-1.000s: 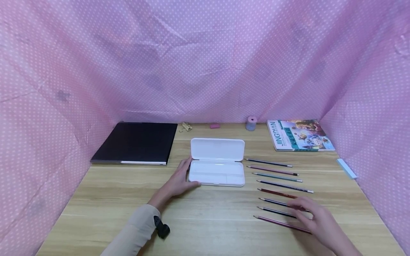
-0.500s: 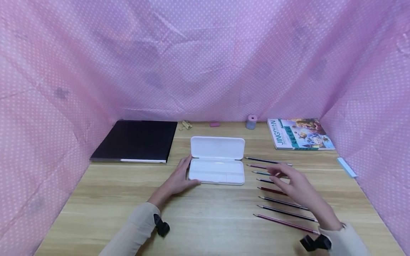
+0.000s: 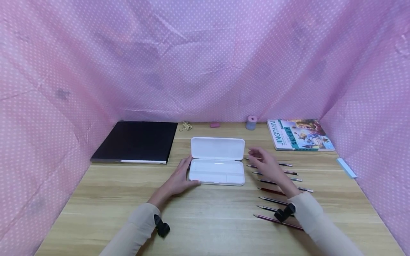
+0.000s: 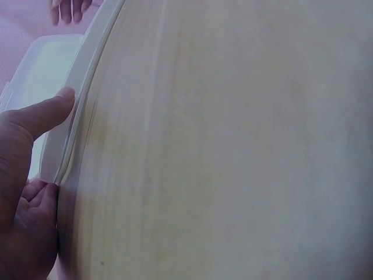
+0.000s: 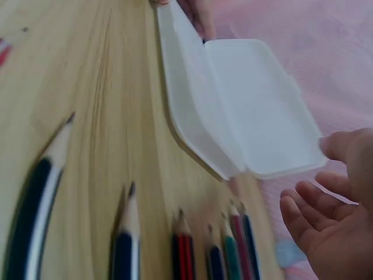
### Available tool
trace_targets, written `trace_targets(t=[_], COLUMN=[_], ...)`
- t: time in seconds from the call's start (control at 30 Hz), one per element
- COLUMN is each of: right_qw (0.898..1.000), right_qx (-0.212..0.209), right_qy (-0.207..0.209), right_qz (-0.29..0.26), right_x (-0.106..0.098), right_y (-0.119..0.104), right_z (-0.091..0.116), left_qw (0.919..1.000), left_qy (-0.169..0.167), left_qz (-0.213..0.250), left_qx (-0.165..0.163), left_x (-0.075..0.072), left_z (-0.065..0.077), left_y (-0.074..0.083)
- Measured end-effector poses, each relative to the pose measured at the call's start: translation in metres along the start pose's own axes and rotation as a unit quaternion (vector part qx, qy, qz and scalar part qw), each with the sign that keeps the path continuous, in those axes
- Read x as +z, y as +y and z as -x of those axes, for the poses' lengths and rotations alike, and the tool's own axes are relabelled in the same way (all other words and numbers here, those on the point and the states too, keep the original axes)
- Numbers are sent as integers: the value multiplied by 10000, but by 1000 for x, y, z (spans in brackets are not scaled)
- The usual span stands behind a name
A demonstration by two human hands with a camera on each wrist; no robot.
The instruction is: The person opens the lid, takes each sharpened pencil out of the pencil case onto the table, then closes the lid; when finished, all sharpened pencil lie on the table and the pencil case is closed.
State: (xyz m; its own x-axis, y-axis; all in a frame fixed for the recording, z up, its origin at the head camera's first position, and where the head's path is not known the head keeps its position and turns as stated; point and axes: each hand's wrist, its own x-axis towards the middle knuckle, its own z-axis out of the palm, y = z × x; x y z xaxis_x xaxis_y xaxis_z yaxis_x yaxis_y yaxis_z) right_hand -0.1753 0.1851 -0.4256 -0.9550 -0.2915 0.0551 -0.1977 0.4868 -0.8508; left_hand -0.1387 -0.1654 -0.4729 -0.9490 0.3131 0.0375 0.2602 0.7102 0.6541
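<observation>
A white pencil case point(image 3: 205, 176) stands with its lid point(image 3: 217, 148) raised, its tray bare inside. My left hand point(image 3: 177, 182) grips the case's left end, thumb on the front edge and fingers behind; the left wrist view shows the thumb point(image 4: 49, 114) pressed at the rim. Over the far pencils, just right of the case, hovers my right hand point(image 3: 267, 166). Its fingers are loosely bent and hold nothing in the right wrist view. Several pencils lie in a row, points toward the case, among them a purple pencil point(image 3: 277, 220) nearest me and a red-brown one point(image 3: 270, 191).
A black folder point(image 3: 136, 142) lies at the left. Along the back are binder clips point(image 3: 185, 126), a pink eraser point(image 3: 215, 125) and a small pink-and-blue cylinder point(image 3: 251, 123). A book point(image 3: 299, 135) and a pale blue strip point(image 3: 346, 168) are at the right. Pink dotted cloth point(image 3: 205, 64) hangs around the table.
My right hand has moved from the near pencils, away from me and leftward, to beside the case's lid. The left hand and the case have stayed put.
</observation>
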Motion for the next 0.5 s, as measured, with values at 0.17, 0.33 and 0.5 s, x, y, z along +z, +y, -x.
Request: trace_targets(t=[0.17,0.33,0.5], right_qw=[9992,9936,9837], right_qx=[330,737,1155], right_qy=[44,-16,6], right_qz=[-202,-851,-1376], right_x=[14,20,19], right_y=[-2,-6,-9], right_z=[-16,-25,-31], left_qw=[10000,10000,9999], left_qy=[26,38,78], left_qz=[25,48,135], left_qx=[50,40,11], left_x=[0,1,1], left_z=[0,0,0], left_y=[0,0,-1])
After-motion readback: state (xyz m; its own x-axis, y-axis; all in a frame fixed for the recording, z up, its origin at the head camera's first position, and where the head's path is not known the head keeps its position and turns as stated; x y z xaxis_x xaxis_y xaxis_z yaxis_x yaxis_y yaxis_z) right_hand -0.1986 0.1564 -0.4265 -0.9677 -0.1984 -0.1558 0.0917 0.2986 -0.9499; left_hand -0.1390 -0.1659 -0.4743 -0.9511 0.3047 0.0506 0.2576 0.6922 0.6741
